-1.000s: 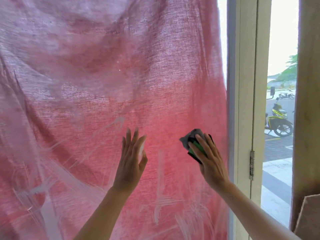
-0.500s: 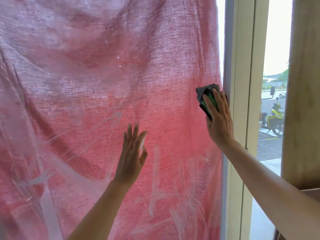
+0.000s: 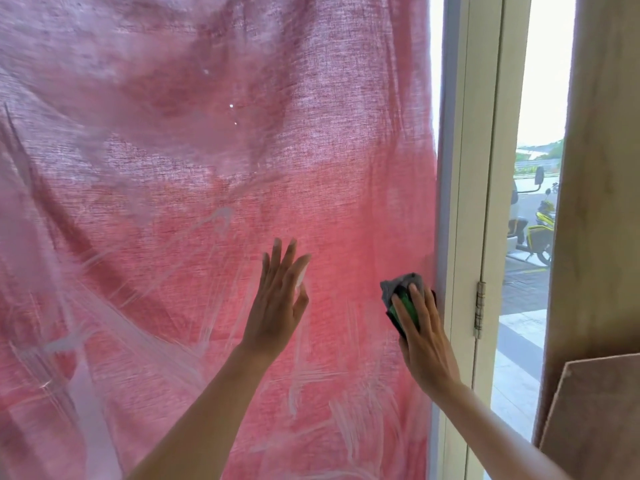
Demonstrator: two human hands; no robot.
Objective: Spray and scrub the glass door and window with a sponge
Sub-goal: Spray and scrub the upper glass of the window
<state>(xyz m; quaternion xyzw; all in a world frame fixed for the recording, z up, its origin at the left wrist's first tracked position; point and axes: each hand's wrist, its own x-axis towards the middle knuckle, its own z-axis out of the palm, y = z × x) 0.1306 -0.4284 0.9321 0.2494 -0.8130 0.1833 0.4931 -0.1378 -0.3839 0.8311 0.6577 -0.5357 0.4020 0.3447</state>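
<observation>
The fingers point(image 3: 415, 301) of my right hand point(image 3: 420, 341) are straight and a little spread. They lie flat on top of the sponge point(image 3: 403, 287) and push it onto the glass point(image 3: 346, 220). I cannot see my right thumb. The sponge is green in the middle, with a grey bit poking out above my fingertips and a black edge showing underneath. It sits low on the pane, right up against the pale window frame point(image 3: 464, 202).

My left hand point(image 3: 278, 303) is flat on the same glass, a bit to the left of the sponge and not touching it. Its fingers point up and stay close together, and the thumb sticks out to the side. It holds nothing.

White soapy streaks point(image 3: 97, 306) run all over the lower part of the glass, around both hands. Behind the glass hangs a pink-red curtain point(image 3: 138, 133) with big folds in it.

On the frame, just right of my right hand, is a metal hinge point(image 3: 479, 310). Past the frame there is a narrow gap where I can see outside. A yellow-green scooter point(image 3: 542, 230) is parked on the street there. Farther right stands a tall tan wooden panel point(image 3: 602, 168), and a brown board point(image 3: 595, 420) leans in the bottom corner.
</observation>
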